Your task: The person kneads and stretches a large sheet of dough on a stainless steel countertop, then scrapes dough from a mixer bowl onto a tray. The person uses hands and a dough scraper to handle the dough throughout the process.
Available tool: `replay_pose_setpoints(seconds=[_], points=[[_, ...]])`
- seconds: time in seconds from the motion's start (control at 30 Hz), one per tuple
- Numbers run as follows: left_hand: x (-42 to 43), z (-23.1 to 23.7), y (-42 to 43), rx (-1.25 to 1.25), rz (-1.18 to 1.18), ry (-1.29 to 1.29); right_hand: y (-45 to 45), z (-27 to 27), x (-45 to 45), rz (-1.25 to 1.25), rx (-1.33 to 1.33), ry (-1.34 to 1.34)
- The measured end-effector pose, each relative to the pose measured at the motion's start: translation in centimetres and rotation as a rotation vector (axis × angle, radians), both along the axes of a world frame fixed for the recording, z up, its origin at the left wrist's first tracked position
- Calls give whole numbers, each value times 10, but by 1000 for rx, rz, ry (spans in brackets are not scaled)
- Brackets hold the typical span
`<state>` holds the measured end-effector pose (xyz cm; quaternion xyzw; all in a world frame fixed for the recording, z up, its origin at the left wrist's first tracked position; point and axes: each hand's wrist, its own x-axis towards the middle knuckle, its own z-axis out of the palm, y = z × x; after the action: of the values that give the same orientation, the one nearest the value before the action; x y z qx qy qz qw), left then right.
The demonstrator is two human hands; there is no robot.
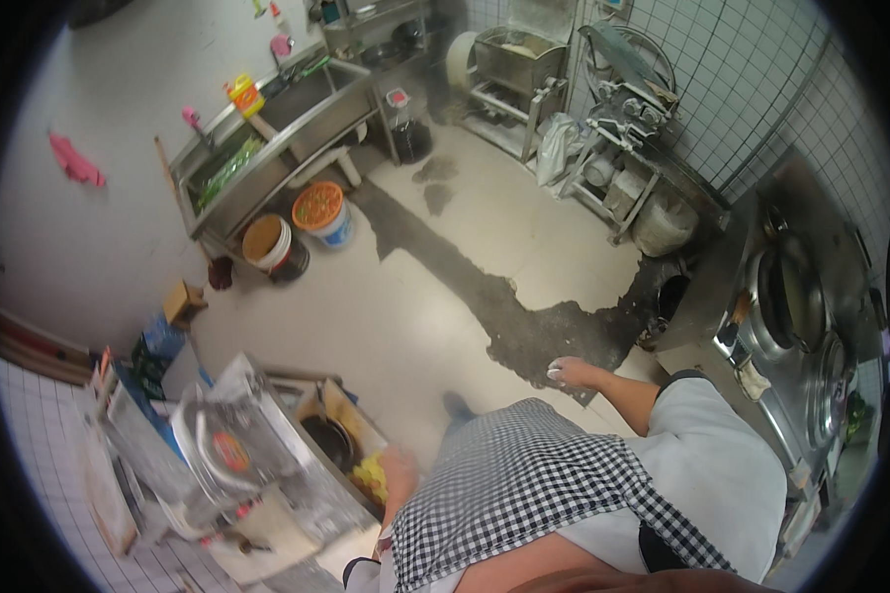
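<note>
My left hand (399, 476) is low at my left side, beside a wooden drawer or box (347, 406) at the worktable. Right next to its fingers is a bunch of small yellow pieces (371, 476), too blurred to name exactly. Whether the hand grips them cannot be made out. In the same box sits a dark round pan or bowl (328, 440). My right hand (575, 373) hangs over the floor in front of me, its fingers curled and whitish at the tips. Whether something small is inside it is hidden. A black-and-white checked apron (519, 482) covers my front.
At left is a steel worktable (319, 493) with a metal machine (226, 437). A sink (282, 141) and two buckets (265, 241) (325, 211) stand ahead. Dough machines (519, 67) (623, 141) line the back wall. A stove with a wok (790, 293) is at right. The floor has a dark broken strip (460, 267).
</note>
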<state>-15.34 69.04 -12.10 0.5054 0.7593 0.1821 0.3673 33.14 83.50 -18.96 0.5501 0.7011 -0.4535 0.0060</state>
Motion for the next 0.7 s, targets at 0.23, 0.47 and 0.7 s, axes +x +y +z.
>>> replay_pose_setpoints(seconds=[0.23,0.47,0.7], points=[[-8,-5,201,-113,-459,-53,25,4,74,-52,431,-321],[10,-43,424,-147,-590,-10,-11,-72,108,-846,-555,-283],[39,-38,565,-408,-733,107,192,-35,126,-856,-631,-152]])
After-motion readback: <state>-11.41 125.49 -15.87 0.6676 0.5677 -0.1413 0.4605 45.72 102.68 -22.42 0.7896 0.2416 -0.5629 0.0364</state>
